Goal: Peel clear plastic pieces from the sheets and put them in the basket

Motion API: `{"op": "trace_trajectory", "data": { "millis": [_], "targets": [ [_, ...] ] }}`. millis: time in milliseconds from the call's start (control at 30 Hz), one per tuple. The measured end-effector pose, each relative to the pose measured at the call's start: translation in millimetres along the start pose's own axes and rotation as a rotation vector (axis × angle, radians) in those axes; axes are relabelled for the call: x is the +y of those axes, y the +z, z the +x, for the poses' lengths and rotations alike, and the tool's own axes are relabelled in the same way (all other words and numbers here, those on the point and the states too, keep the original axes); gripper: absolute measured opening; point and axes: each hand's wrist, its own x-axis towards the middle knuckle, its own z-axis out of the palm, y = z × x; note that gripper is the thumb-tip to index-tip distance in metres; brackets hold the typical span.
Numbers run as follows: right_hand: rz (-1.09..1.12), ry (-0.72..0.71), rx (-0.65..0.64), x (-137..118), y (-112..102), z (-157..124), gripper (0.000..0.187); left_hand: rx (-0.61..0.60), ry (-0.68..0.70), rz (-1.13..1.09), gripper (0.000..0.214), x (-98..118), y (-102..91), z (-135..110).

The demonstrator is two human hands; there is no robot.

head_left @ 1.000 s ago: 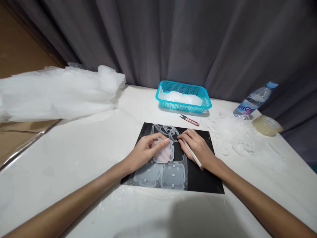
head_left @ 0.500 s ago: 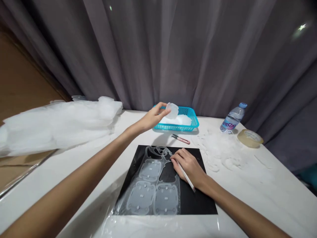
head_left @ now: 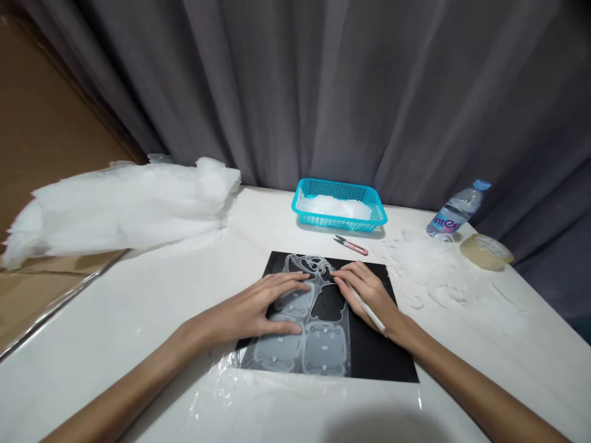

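Observation:
A translucent plastic sheet of rounded cut-out pieces (head_left: 318, 352) lies on a black mat (head_left: 378, 354) in front of me. One upper-right cell of the sheet shows bare black. My left hand (head_left: 258, 304) rests flat on the sheet's upper-left piece, fingers stretched out. My right hand (head_left: 364, 290) presses on the sheet's top edge and grips a thin white pen-like tool (head_left: 369, 312) that runs back along the hand.
A turquoise basket (head_left: 339, 206) with clear pieces stands beyond the mat, small pink snips (head_left: 351, 245) in front of it. To the right are plastic scraps (head_left: 425, 264), a water bottle (head_left: 455, 212) and a tape roll (head_left: 486, 251). A pile of white plastic sheets (head_left: 124, 203) lies at left.
My left hand lifted a clear piece off the sheet, carried it to the basket, and has come back empty to lie flat on the sheet. The right hand stayed put.

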Motion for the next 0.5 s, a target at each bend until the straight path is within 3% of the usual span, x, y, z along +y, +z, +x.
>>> {"op": "trace_trajectory", "data": {
  "millis": [133, 233, 367, 500],
  "targets": [
    [0.192, 0.017, -0.040, -16.9, -6.9, 1.1, 0.031, -0.009, 0.029, 0.017, 0.077, -2.0, 6.6, 1.9],
    [0.331, 0.034, -0.109, -34.8, -10.1, 5.2, 0.017, 0.041, 0.044, 0.018, 0.083, 0.9, 16.0, 3.0],
    [0.470, 0.133, -0.323, -48.5, -8.6, 11.8, 0.004, 0.090, 0.015, 0.005, 0.086, 4.7, 24.3, 3.3],
    [0.504, 0.172, -0.337, -48.1, -1.2, 13.8, 0.003, 0.032, 0.037, -0.084, 0.092, 0.8, 17.9, 2.2]
  ]
}}
